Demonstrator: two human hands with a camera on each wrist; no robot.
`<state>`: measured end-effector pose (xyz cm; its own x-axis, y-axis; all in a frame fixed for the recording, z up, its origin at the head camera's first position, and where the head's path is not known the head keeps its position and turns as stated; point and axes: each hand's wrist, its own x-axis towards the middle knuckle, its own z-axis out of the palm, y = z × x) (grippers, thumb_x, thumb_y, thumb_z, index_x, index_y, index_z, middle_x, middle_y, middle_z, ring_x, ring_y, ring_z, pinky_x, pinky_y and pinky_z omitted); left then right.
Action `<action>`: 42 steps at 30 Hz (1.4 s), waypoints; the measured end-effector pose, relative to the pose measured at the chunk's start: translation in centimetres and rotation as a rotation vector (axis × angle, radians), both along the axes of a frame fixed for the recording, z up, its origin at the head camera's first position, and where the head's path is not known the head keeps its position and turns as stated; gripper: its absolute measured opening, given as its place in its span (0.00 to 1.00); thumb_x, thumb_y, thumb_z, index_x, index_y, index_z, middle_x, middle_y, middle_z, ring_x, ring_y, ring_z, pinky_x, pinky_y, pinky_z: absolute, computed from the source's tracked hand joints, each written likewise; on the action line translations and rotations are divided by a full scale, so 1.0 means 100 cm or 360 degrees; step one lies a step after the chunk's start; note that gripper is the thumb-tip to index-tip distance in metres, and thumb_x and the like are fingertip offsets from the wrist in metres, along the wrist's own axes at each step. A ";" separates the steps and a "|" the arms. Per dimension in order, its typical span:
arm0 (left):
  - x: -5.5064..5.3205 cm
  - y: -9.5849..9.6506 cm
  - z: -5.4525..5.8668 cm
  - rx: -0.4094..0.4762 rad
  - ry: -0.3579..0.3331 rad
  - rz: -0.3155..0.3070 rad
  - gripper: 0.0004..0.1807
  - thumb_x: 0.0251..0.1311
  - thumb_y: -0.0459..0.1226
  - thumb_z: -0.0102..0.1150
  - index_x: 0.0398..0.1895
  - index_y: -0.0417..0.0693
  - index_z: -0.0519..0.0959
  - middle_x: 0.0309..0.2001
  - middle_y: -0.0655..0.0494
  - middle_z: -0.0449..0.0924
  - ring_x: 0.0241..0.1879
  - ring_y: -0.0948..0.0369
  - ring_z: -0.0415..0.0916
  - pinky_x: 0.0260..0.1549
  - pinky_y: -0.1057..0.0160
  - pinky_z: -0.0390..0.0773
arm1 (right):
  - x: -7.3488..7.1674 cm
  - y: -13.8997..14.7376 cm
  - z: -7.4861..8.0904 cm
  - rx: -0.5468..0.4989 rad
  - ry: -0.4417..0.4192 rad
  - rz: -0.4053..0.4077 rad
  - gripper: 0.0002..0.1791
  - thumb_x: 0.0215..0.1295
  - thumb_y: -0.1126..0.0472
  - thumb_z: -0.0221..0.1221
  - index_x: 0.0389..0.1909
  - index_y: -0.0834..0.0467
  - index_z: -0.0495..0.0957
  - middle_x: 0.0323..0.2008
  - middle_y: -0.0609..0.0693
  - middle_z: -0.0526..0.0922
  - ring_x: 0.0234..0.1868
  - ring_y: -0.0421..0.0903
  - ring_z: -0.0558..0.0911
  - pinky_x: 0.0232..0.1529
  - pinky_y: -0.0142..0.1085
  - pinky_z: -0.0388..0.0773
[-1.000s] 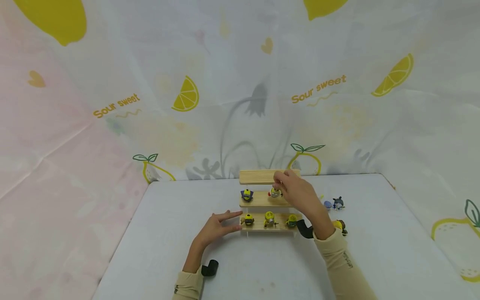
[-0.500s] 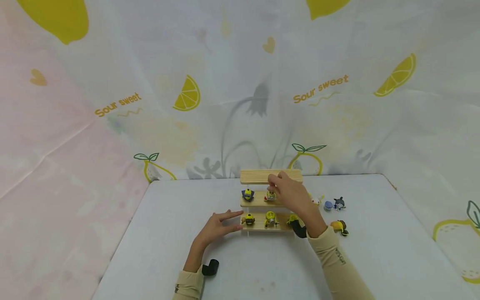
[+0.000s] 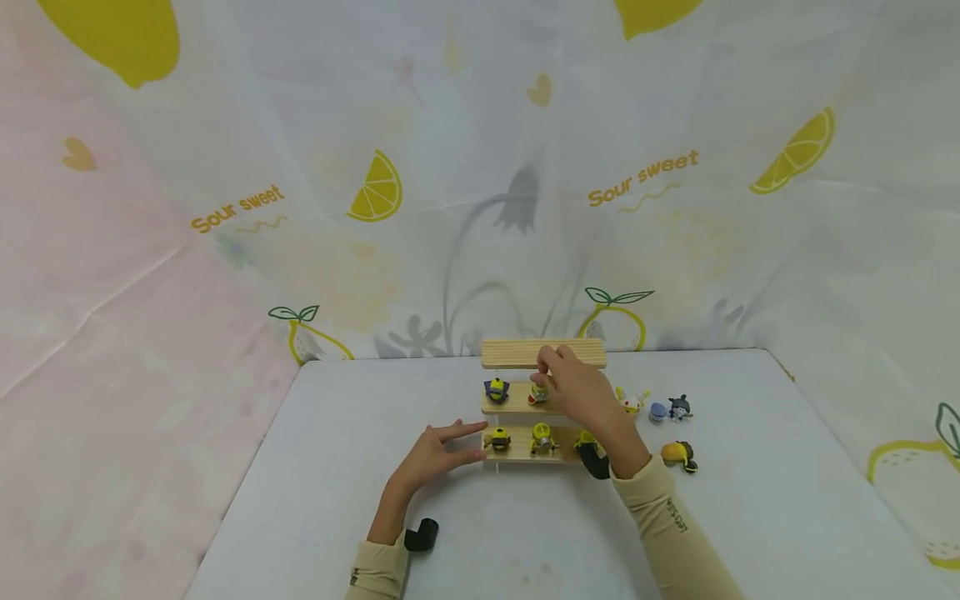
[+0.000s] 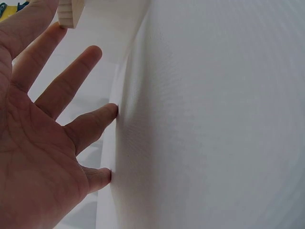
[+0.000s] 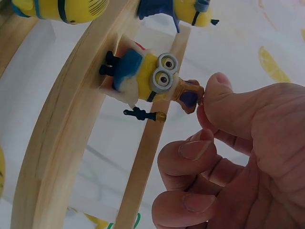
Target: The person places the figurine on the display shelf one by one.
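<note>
A three-tier wooden display rack (image 3: 510,354) stands on the white table. My right hand (image 3: 585,392) pinches a minion figurine (image 5: 147,71) by its gold crown between thumb and forefinger, seen in the right wrist view. The figurine wears a white-trimmed cape and holds a small scepter; its dark feet are right at the middle tier. Left of it on that tier is a minion figurine in a blue cape (image 3: 497,390). Spread and nearly straight, the fingers of my left hand (image 3: 435,454) touch the left end of the bottom tier, whose wood end (image 4: 71,13) shows in the left wrist view.
Along the bottom tier stand three minion figurines (image 3: 542,437), the right one partly behind a black wrist mount (image 3: 594,460). To the right on the table lie a white-and-yellow figure (image 3: 632,402), a small blue piece (image 3: 657,412), a grey-hooded figure (image 3: 680,407) and a yellow-brown figure (image 3: 678,452).
My right hand has shifted left along the middle tier with the crowned minion figurine, uncovering the white-and-yellow figure on the table. My left hand stays against the rack.
</note>
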<state>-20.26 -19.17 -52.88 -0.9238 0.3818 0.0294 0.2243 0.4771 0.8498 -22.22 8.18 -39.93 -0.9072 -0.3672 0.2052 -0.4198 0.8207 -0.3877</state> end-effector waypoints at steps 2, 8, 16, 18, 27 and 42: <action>0.000 0.000 0.000 -0.0008 -0.0004 0.0001 0.27 0.56 0.51 0.70 0.61 0.64 0.80 0.65 0.49 0.73 0.70 0.47 0.61 0.66 0.30 0.30 | 0.001 0.000 0.000 -0.0010 -0.0022 -0.0017 0.10 0.73 0.54 0.57 0.37 0.55 0.68 0.30 0.49 0.66 0.20 0.45 0.66 0.18 0.35 0.63; 0.002 0.001 0.002 -0.0029 -0.0015 0.0009 0.27 0.56 0.51 0.71 0.61 0.64 0.80 0.65 0.49 0.73 0.70 0.47 0.61 0.66 0.31 0.30 | 0.003 0.006 0.001 -0.0066 -0.0096 -0.0061 0.10 0.73 0.52 0.56 0.39 0.54 0.69 0.34 0.50 0.70 0.21 0.45 0.67 0.19 0.36 0.64; 0.001 0.001 0.002 -0.0023 -0.0004 0.0014 0.27 0.56 0.52 0.71 0.61 0.63 0.80 0.65 0.48 0.72 0.70 0.46 0.60 0.66 0.31 0.29 | 0.012 0.023 0.005 -0.0129 -0.0086 0.0008 0.10 0.72 0.53 0.58 0.40 0.55 0.70 0.32 0.49 0.69 0.23 0.43 0.67 0.21 0.36 0.65; 0.001 0.001 0.002 -0.0030 -0.0007 0.0018 0.27 0.55 0.52 0.71 0.60 0.64 0.80 0.65 0.48 0.72 0.70 0.46 0.60 0.66 0.32 0.29 | 0.014 0.028 0.004 -0.0116 -0.0069 0.0011 0.09 0.72 0.54 0.58 0.40 0.55 0.70 0.32 0.48 0.68 0.22 0.43 0.66 0.21 0.36 0.64; 0.001 0.001 0.001 -0.0028 -0.0008 0.0012 0.27 0.55 0.52 0.71 0.61 0.64 0.80 0.65 0.48 0.72 0.70 0.47 0.60 0.66 0.31 0.30 | 0.023 0.053 -0.006 -0.0106 -0.0077 0.0047 0.10 0.71 0.56 0.60 0.48 0.54 0.75 0.37 0.49 0.70 0.24 0.42 0.66 0.21 0.35 0.65; 0.001 0.001 0.003 -0.0019 -0.0001 0.0003 0.27 0.56 0.52 0.70 0.61 0.62 0.80 0.65 0.46 0.71 0.70 0.45 0.60 0.66 0.30 0.30 | 0.032 0.095 -0.018 -0.0134 0.0158 0.0124 0.10 0.67 0.60 0.64 0.47 0.56 0.80 0.34 0.43 0.71 0.26 0.37 0.68 0.23 0.31 0.68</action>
<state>-20.14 -19.05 -52.55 -0.9245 0.3803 0.0245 0.2230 0.4877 0.8441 -19.06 17.64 -41.78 -0.8503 -0.4133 0.3259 -0.5208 0.7503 -0.4073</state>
